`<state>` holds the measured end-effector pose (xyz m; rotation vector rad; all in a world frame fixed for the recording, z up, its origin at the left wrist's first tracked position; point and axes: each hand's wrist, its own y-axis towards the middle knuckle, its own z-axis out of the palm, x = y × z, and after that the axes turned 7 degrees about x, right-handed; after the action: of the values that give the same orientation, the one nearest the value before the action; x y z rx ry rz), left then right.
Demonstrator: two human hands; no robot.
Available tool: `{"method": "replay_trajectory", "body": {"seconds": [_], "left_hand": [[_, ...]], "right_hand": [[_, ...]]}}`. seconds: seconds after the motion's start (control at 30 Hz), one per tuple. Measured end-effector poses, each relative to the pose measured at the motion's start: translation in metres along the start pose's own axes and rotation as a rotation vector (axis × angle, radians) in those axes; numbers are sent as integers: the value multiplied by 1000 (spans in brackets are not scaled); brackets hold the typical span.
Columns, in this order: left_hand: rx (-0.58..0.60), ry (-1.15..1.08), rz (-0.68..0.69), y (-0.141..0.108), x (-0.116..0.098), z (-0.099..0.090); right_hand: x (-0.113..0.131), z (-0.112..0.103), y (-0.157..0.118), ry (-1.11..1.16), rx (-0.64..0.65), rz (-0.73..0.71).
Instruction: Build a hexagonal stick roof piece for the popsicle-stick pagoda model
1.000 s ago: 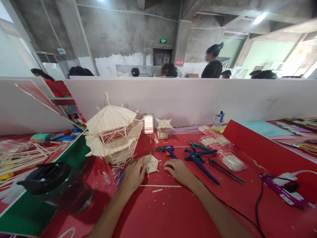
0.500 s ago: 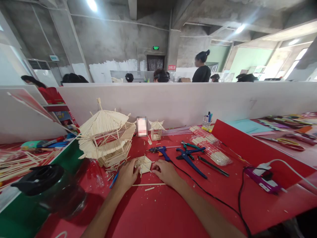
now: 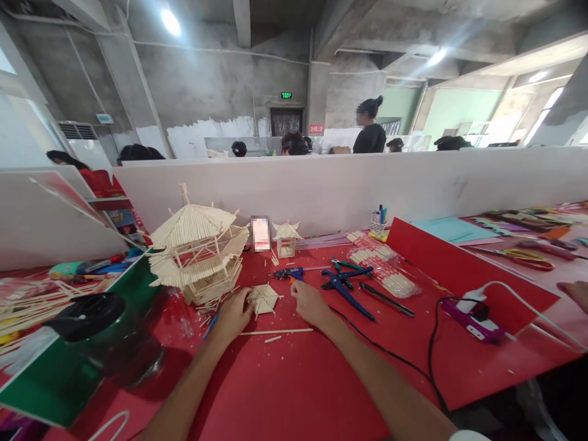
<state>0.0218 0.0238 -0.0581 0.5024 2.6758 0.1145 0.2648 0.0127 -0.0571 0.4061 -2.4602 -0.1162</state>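
My left hand (image 3: pixel 233 315) has its curled fingers at the left edge of a small hexagonal frame of thin wooden sticks (image 3: pixel 265 299), which looks like a web and lies on the red table. My right hand (image 3: pixel 311 303) is away from the frame, its fingers closed over the handle of a blue glue gun (image 3: pixel 290 272). The hand hides most of that handle, while the nozzle and orange trigger show beyond it. A loose stick (image 3: pixel 275 332) lies in front of the frame. Under my left hand, a blue pen-like thing (image 3: pixel 211 324) is partly visible.
Behind stand a large stick pavilion (image 3: pixel 197 245) and a small one (image 3: pixel 287 240). Blue cutters (image 3: pixel 346 288), a dark slim tool (image 3: pixel 386 300) and bagged sticks (image 3: pixel 383 269) lie right. A dark jug (image 3: pixel 110 343) stands left; a power strip (image 3: pixel 473 321) lies right.
My right hand has left the hexagonal frame's right side and moved up and right over the glue gun's handle. My left hand stays at the frame. Another person's hand has appeared at far right.
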Motion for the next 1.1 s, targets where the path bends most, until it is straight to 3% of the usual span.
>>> {"method": "replay_trajectory", "body": {"seconds": [0.13, 0.3, 0.43, 0.53, 0.6, 0.73, 0.87, 1.0, 1.1], "left_hand": [[-3, 1, 16, 0, 1, 0], [-26, 14, 31, 0, 1, 1], [-27, 17, 60, -1, 3, 2], [-35, 15, 59, 0, 3, 3], [-42, 10, 61, 0, 4, 3], [-47, 4, 72, 0, 4, 5], [-24, 21, 73, -1, 1, 4], [-24, 31, 66, -3, -4, 3], [-22, 23, 56, -3, -6, 3]], "right_hand": [[-17, -17, 4, 160, -69, -19], [-29, -31, 4, 683, -266, -96], [-31, -34, 2, 755, -216, -116], [-29, -39, -3, 651, -19, -154], [-27, -45, -8, 460, 101, -159], [-20, -47, -14, 104, 105, -89], [-9, -23, -13, 107, 211, -67], [2, 5, -10, 44, 207, -90], [9, 12, -9, -38, 234, -50]]}}
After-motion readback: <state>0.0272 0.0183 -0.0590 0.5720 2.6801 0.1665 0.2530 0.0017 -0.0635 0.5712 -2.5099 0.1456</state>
